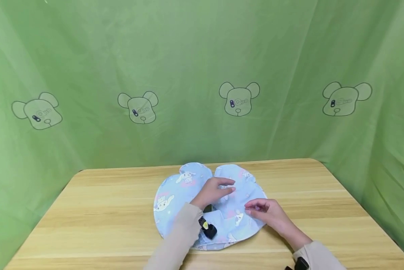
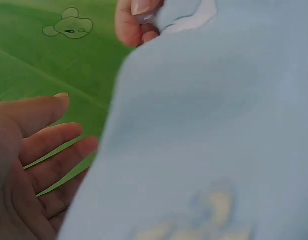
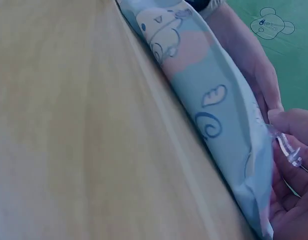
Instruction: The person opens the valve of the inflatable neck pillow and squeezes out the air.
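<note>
A light blue cloth piece (image 1: 168, 191) with rounded lobes and a white cartoon dog print lies on the wooden table. Over its middle hovers my left hand (image 1: 212, 192), fingers apart and loosely bent, gripping nothing; the left wrist view shows that hand (image 2: 39, 155) beside the cloth's edge. At the cloth's right part, my right hand (image 1: 267, 213) pinches a small clear plastic piece (image 3: 289, 150) between thumb and fingers. That piece sits against the cloth (image 3: 208, 95); how it is attached cannot be seen. The left forearm hides part of the cloth.
The light wooden table (image 1: 104, 213) extends around the cloth. Behind it hangs a green curtain (image 1: 188, 56) with bear-head outlines, which also falls along both sides. Black wrist devices (image 1: 208, 229) are worn at both sleeves.
</note>
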Demonstrator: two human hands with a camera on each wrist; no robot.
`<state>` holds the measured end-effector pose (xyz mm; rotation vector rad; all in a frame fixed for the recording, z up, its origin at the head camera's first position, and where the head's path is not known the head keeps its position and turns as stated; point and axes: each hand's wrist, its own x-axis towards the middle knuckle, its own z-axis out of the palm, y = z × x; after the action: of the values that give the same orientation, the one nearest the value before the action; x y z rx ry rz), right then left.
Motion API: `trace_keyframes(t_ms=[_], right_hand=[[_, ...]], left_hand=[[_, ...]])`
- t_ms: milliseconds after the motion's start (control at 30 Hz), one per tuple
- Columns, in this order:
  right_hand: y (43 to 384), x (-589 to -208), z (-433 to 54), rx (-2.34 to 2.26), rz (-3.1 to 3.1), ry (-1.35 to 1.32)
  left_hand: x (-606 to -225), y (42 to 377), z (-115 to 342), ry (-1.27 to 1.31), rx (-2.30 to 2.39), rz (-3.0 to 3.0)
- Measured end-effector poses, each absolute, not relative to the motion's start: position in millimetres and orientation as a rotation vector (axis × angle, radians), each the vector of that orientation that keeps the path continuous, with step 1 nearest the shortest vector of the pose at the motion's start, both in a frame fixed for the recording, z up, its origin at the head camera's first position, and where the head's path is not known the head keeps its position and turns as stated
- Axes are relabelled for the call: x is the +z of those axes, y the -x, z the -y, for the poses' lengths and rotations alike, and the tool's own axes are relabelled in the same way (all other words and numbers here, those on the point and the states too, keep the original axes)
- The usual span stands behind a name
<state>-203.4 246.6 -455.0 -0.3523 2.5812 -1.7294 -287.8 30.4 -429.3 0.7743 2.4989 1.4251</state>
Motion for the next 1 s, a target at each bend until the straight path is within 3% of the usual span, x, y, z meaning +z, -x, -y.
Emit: trace_keyframes(t_ms=[367, 1000], right_hand=[[211, -439, -256, -1.704, -2.643, 0.361], [255, -425, -295, -1.394, -2.840, 0.041]], left_hand=[[-404, 286, 46, -0.849, 1.633, -2.556], [-417, 301, 155, -0.253, 1.779, -2.591]])
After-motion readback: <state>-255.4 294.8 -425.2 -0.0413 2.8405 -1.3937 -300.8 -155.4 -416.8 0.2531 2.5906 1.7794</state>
